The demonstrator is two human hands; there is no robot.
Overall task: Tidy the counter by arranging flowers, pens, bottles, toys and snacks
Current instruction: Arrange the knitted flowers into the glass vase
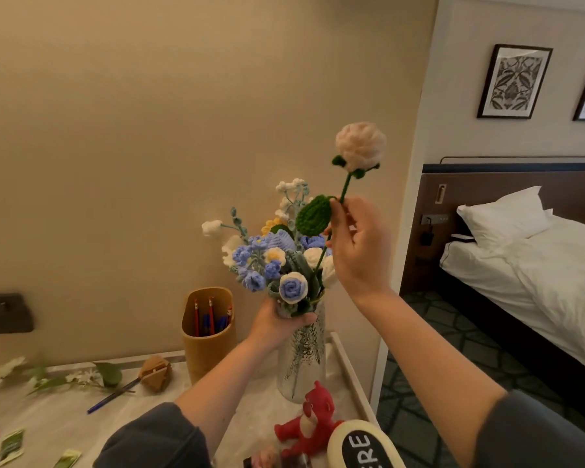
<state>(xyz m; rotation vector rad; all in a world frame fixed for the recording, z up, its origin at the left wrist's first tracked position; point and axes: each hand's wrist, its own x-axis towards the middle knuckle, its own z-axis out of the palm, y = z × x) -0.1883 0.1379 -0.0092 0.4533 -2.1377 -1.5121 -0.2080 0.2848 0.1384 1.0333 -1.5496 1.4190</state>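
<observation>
Pale pink, crocheted: slotting the rose (360,146) into the glass vase (303,363).
Pinching its stem in the right hand (358,251) above the bouquet (274,261), clasping the vase neck with the left hand (277,324) (wisely, near the counter (65,410) edge); best steering the tip into a gap, lowering straight.

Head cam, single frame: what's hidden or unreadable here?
Head view only:
1. Lower end of the rose stem: behind the right hand and bouquet; in the vase or not, cannot tell.
2. Neck of the vase: covered by the left hand.
3. The cream object lettered "ERE": cut by the bottom edge.
4. Bottom-left packets: blurred, print unreadable.
5. Loose white flowers, left edge: blurred.
</observation>
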